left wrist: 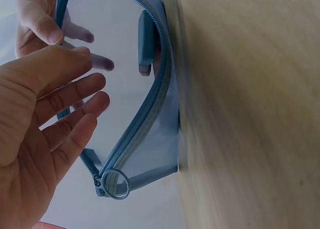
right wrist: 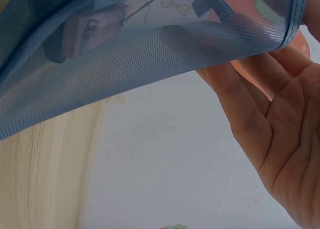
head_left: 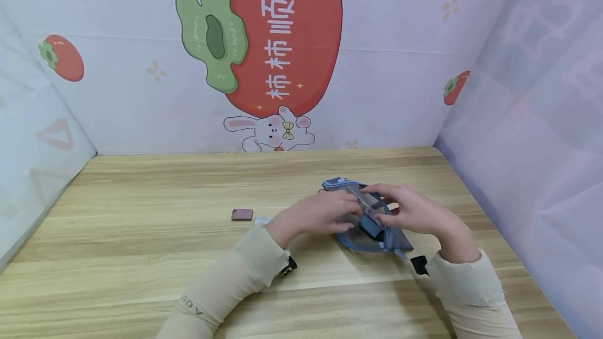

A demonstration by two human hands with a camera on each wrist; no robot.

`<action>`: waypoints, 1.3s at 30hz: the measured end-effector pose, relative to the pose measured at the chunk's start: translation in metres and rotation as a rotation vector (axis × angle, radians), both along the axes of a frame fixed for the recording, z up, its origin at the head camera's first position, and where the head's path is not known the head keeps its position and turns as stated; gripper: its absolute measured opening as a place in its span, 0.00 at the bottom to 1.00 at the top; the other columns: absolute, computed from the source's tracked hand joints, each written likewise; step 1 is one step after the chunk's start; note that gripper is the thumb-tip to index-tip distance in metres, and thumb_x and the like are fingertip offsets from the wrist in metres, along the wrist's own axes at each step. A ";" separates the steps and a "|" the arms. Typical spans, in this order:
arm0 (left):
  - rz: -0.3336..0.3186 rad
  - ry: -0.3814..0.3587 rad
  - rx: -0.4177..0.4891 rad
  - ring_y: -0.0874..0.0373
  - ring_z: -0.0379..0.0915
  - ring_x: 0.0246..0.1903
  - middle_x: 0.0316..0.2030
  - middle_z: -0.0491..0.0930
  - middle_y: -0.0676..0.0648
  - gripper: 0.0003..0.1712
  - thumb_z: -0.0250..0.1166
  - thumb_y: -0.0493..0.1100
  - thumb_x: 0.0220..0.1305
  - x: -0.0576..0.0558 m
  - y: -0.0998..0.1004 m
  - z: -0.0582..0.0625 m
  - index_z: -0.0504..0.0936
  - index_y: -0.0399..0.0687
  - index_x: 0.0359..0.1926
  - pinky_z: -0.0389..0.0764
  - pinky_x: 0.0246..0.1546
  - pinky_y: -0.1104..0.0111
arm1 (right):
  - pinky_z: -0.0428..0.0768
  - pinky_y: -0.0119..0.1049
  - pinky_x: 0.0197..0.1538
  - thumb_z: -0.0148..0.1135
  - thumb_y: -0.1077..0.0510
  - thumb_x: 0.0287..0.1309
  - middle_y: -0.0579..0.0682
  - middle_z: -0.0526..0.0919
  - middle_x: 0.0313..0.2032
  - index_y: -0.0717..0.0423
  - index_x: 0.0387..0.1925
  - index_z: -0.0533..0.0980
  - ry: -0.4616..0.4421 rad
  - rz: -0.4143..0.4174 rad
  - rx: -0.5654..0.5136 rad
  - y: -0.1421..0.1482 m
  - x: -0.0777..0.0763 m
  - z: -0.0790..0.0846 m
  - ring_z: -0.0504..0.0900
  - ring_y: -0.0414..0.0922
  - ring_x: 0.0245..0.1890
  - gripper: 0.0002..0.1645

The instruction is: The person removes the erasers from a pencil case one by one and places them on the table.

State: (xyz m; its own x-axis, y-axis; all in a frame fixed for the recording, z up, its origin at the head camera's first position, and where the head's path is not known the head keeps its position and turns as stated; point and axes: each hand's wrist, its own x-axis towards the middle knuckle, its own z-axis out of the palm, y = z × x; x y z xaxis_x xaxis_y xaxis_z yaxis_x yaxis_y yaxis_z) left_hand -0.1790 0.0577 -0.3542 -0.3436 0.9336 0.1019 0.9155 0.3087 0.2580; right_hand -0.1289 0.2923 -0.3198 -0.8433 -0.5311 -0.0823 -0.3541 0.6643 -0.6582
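Observation:
A blue zip pouch with see-through mesh sides (head_left: 360,242) lies unzipped on the table, its mouth spread. My right hand (head_left: 419,213) pinches the pouch's edge; in the right wrist view its fingers (right wrist: 250,99) lie outside the mesh. My left hand (head_left: 320,213) hovers at the mouth, fingers loosely bent and holding nothing visible. In the left wrist view they are beside the zip edge, near the ring pull (left wrist: 115,184). Through the mesh show a dark blue block (head_left: 370,227) and a small pinkish flat piece (right wrist: 92,31).
A small mauve rectangular piece (head_left: 242,214) lies on the wooden table (head_left: 141,255), left of the pouch. Beside it a whitish flat thing (head_left: 261,221) is partly hidden by my left arm. Printed cloth walls (head_left: 391,98) stand behind and at both sides.

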 end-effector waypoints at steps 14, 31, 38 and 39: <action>-0.036 0.086 -0.096 0.61 0.74 0.59 0.57 0.80 0.51 0.21 0.65 0.45 0.67 -0.003 0.021 -0.006 0.80 0.48 0.59 0.73 0.61 0.73 | 0.84 0.41 0.49 0.63 0.61 0.63 0.54 0.83 0.51 0.60 0.67 0.68 0.013 0.010 0.004 0.000 -0.001 0.000 0.82 0.53 0.52 0.32; -0.046 -0.005 -0.134 0.59 0.71 0.64 0.61 0.78 0.50 0.22 0.65 0.46 0.67 -0.008 0.031 -0.009 0.79 0.48 0.61 0.70 0.65 0.72 | 0.84 0.43 0.50 0.64 0.61 0.62 0.57 0.80 0.56 0.62 0.67 0.68 0.012 0.012 0.003 -0.001 0.001 0.001 0.82 0.53 0.53 0.32; -0.048 -0.065 -0.145 0.60 0.71 0.64 0.62 0.77 0.50 0.24 0.66 0.45 0.66 -0.010 0.033 -0.008 0.78 0.48 0.62 0.70 0.65 0.72 | 0.83 0.47 0.51 0.64 0.60 0.62 0.59 0.79 0.58 0.62 0.67 0.67 0.007 0.007 -0.003 -0.002 0.001 0.001 0.81 0.54 0.54 0.33; -0.052 -0.068 -0.148 0.60 0.71 0.64 0.63 0.77 0.50 0.24 0.66 0.46 0.66 -0.010 0.034 -0.008 0.78 0.48 0.62 0.69 0.65 0.72 | 0.83 0.47 0.51 0.64 0.61 0.62 0.59 0.79 0.57 0.63 0.67 0.67 0.006 0.006 -0.003 -0.001 0.002 0.001 0.81 0.54 0.54 0.33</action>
State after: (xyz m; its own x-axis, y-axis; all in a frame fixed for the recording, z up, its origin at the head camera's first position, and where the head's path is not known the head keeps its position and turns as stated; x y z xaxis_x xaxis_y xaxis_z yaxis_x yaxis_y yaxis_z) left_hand -0.1887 0.0914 -0.3626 -0.2956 0.9535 -0.0597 0.9132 0.3003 0.2756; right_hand -0.1273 0.2908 -0.3188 -0.8404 -0.5367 -0.0754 -0.3623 0.6599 -0.6582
